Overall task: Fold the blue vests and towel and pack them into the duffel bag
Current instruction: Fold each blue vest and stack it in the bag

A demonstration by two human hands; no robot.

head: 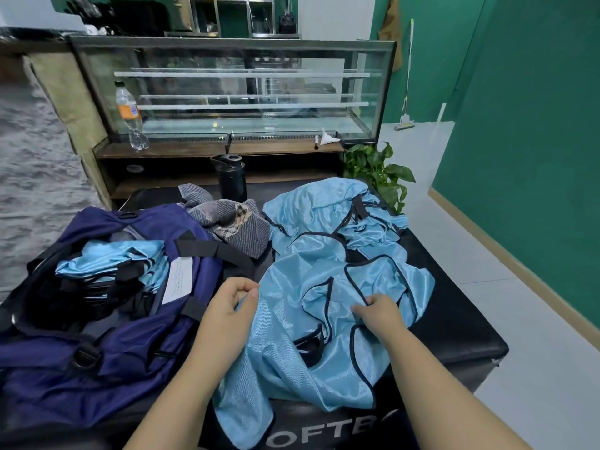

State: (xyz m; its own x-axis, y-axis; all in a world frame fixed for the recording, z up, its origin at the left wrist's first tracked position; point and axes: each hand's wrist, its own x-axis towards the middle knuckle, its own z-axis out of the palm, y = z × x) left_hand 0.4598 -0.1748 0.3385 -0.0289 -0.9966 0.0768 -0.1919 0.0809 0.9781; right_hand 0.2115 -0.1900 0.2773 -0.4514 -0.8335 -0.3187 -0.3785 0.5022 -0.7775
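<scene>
Both hands are down on the nearest blue vest (292,345), which lies crumpled on the black padded bench (454,323); the left hand (227,306) pinches the vest's left edge between thumb and curled fingers, and the right hand (378,315) has its fingers curled into a fold of the same cloth near the black-trimmed armhole. Below the two grips the vest spills toward the person, over the bench's front edge. Just left of the left hand sits the navy duffel bag (107,352), open at the top; folded blue vests (113,261) already lie inside it, farther left of that hand. Beyond the right hand a heap of more vests (334,216) is piled, unfolded; beyond the left hand, between bag and heap, the grey striped towel (233,222) lies bunched. Farther back stands a black bottle (232,177); behind it a glass display case (233,89) with a plastic bottle (130,115) at its left end, and a green plant (380,170) off to the right.
</scene>
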